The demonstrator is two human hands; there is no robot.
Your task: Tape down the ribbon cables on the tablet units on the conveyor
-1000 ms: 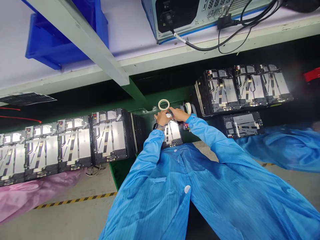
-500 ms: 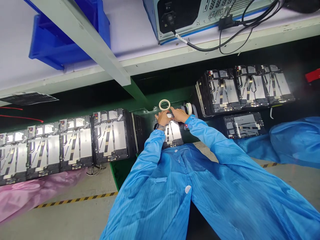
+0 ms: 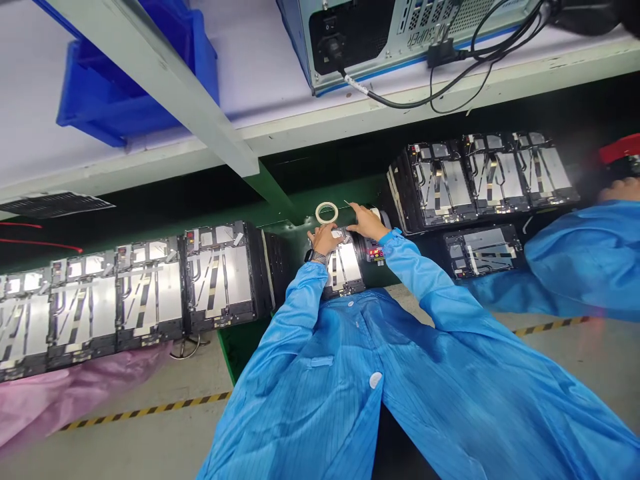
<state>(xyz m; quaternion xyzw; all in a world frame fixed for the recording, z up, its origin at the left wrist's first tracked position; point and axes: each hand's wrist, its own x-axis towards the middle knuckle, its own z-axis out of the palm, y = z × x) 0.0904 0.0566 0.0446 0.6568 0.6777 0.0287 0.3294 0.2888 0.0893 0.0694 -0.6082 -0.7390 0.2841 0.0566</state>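
A flat electronic unit (image 3: 345,263) with a silvery plate and a dark frame lies in front of my body. My left hand (image 3: 324,240), with a watch at the wrist, rests on its top left edge, fingers spread. At its top right corner is my right hand (image 3: 367,222), thumb and forefinger apart. A thin pale sliver shows by that forefinger; whether it is held I cannot tell. Just beyond the unit lies a cream tape roll (image 3: 327,213). Beside my right wrist sits a small device with a red lit display (image 3: 375,253), partly hidden.
Stacks of similar units stand left (image 3: 220,277) and right (image 3: 443,183); a single unit (image 3: 484,250) lies at right. Overhead, a shelf holds a blue bin (image 3: 135,93) and a computer case (image 3: 350,40). Co-workers' sleeves show in pink (image 3: 100,377) and blue (image 3: 590,253).
My right hand has lifted slightly right, away from my left hand, its fingers spreading. The red display has come into view. At the far right, a co-worker's hand now shows near a red object.
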